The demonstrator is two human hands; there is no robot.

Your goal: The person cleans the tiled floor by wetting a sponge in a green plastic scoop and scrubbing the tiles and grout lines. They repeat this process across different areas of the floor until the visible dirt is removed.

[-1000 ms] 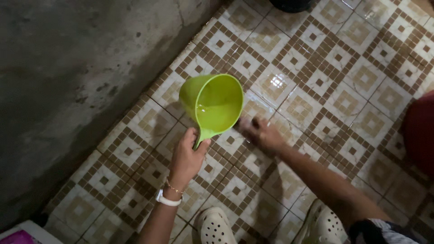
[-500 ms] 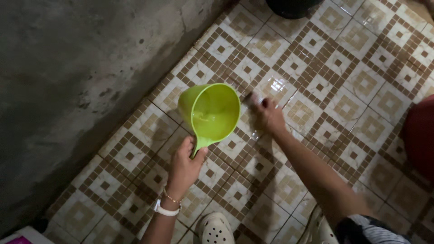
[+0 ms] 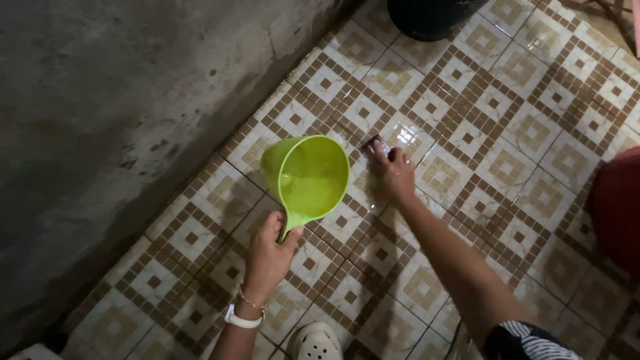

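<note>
Dipper: lime-green plastic dipper [image 3: 309, 177], smooth round bowl with a short handle, a little water glinting inside; held above the wet floor just beside the wall.
Axis: handle end low toward the person, bowl away; mouth tilted up and to the right.
Left hand [image 3: 268, 254]: fingers closed around the handle; white watch and thin bracelet at the wrist.
Right hand [image 3: 395, 175]: pressed to a tile, fingers curled on a small dark object [image 3: 375, 144]; its kind is unclear.
Floor: glossy tiled floor [image 3: 507, 127], brown-and-cream diamond mosaic.
Wall: rough grey concrete wall [image 3: 113, 120], left.
Around: black bucket [image 3: 430, 13] at top, red basin [image 3: 617, 207] at right, white clog [image 3: 319, 343] below.
</note>
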